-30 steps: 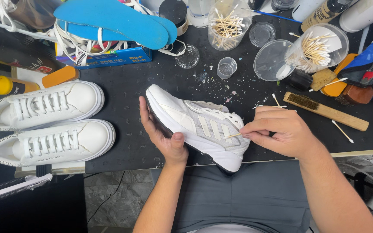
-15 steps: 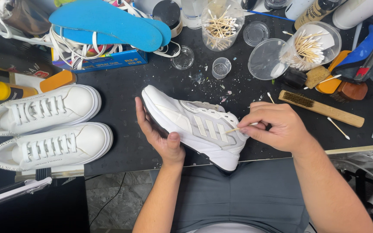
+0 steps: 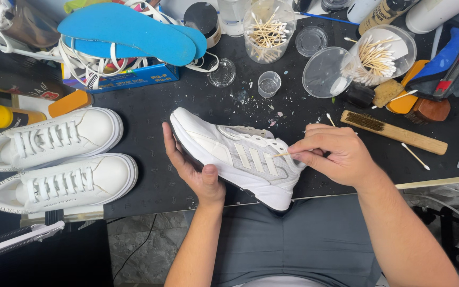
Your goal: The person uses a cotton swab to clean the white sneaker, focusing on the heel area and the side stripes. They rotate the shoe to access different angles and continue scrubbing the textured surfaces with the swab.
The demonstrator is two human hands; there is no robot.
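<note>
Resting tilted at the near edge of the black mat (image 3: 150,111), the white sneaker (image 3: 235,154) lies sole-down in the cupped left hand (image 3: 189,165), whose thumb presses its near side. Right of it, the right hand (image 3: 336,154) pinches a cotton swab (image 3: 281,154) between closed fingertips, its tip touching the sneaker's grey side panel beside the stripes.

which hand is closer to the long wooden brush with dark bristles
Right. The right hand, pinching a cotton swab against the white sneaker, lies just beside the long wooden brush; the left hand holds the sneaker's far side.
</note>
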